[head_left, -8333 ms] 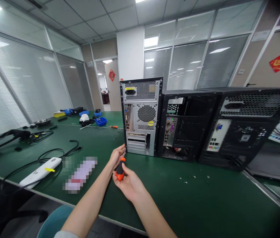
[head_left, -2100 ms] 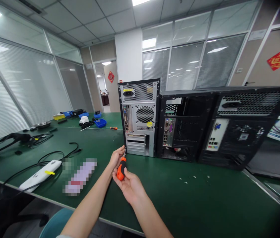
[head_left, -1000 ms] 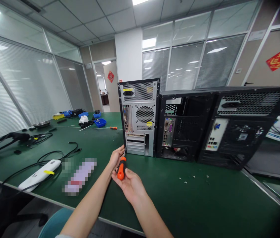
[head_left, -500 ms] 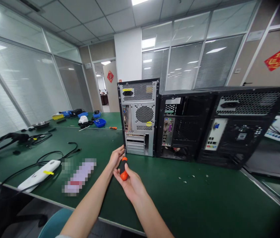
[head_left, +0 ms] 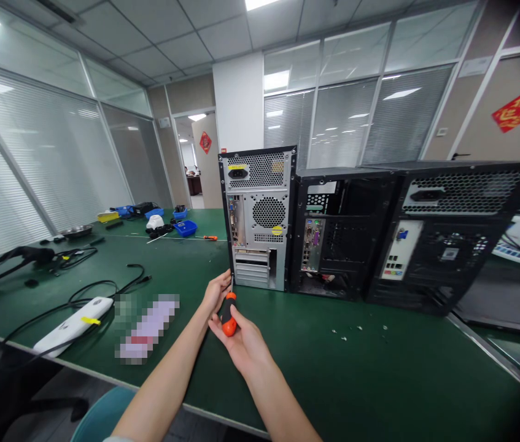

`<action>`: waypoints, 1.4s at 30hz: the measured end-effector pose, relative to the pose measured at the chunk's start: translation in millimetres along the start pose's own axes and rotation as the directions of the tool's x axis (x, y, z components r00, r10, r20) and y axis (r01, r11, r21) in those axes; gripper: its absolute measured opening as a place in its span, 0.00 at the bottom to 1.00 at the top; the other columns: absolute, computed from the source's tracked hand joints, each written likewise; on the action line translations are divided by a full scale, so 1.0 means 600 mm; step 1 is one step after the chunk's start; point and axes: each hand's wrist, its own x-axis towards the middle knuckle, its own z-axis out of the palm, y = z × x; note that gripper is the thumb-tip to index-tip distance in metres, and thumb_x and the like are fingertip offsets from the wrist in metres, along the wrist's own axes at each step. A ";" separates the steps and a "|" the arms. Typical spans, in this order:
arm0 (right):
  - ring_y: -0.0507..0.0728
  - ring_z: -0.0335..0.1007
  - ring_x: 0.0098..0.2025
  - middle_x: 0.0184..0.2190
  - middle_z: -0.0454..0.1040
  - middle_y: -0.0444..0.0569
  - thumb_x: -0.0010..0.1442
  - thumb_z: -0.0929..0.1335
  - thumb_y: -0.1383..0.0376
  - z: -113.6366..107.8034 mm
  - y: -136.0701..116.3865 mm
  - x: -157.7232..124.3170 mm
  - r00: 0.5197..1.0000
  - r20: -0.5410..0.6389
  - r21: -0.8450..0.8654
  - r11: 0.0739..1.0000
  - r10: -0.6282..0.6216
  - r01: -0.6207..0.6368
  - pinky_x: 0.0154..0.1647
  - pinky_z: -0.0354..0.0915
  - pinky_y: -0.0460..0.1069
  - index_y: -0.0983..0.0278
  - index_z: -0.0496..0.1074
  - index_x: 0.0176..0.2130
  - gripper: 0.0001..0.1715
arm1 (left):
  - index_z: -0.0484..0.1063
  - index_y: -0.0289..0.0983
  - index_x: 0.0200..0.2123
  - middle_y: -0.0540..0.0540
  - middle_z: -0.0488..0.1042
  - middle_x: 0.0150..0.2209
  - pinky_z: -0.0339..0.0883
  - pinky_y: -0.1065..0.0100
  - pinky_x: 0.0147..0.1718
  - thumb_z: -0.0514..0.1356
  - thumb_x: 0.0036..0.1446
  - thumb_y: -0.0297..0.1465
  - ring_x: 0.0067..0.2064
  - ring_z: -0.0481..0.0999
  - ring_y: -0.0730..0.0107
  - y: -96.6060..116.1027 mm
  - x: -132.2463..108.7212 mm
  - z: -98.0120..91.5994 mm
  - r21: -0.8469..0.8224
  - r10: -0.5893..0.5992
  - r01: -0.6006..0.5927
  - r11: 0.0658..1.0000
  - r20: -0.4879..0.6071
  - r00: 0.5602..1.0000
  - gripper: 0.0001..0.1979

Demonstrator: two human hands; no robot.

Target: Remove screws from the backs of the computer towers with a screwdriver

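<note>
My right hand [head_left: 237, 337] is closed round the orange and black handle of a screwdriver [head_left: 229, 316]. The screwdriver points up and away, its tip at the lower left corner of a computer case [head_left: 263, 212] whose silver back panel faces me. Beside that corner my left hand [head_left: 217, 293] is closed, its fingertips against the thin metal shaft near the tip. The screw or hole under the tip is too small to make out. Vents, ports and slot covers show on the panel, with a gap at the lower right.
Two black computer cases [head_left: 345, 239] stand close on the right. Several small screws [head_left: 343, 338] lie on the green table [head_left: 324, 380]. A white power strip [head_left: 75, 325], black cables and a blurred-out purplish item [head_left: 149, 328] lie to the left. Blue trays [head_left: 186, 228] and another screwdriver [head_left: 210, 237] are farther back.
The screwdriver handle has shifted very slightly left, and the fingers of my right hand have moved a little around it. My left hand and the case stay in place.
</note>
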 end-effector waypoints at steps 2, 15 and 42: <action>0.54 0.73 0.30 0.24 0.73 0.50 0.53 0.68 0.68 0.001 -0.001 0.000 1.000 -0.006 0.004 1.000 0.014 -0.014 0.43 0.68 0.58 0.69 0.68 0.26 0.06 | 0.68 0.31 0.48 0.39 0.69 0.51 0.66 0.74 0.43 0.49 0.43 0.16 0.51 0.70 0.68 0.000 0.000 0.000 0.003 0.002 -0.002 1.000 0.003 1.000 0.26; 0.52 0.71 0.27 0.23 0.72 0.49 0.56 0.65 0.65 -0.003 0.000 0.001 0.992 -0.031 -0.019 0.992 0.120 -0.121 0.36 0.69 0.51 0.70 0.69 0.28 0.09 | 0.71 0.32 0.45 0.41 0.72 0.47 0.65 0.73 0.44 0.50 0.43 0.16 0.48 0.71 0.70 0.002 0.003 -0.002 -0.001 -0.017 0.017 1.000 -0.001 1.000 0.25; 0.55 0.71 0.34 0.32 0.72 0.60 0.61 0.58 0.69 0.002 0.000 0.001 0.982 0.000 0.102 0.977 0.189 -0.188 0.30 0.67 0.47 0.74 0.62 0.42 0.11 | 0.71 0.33 0.45 0.42 0.70 0.51 0.66 0.76 0.41 0.51 0.42 0.17 0.50 0.70 0.70 0.004 -0.003 0.000 0.007 -0.011 0.011 1.000 -0.024 1.000 0.25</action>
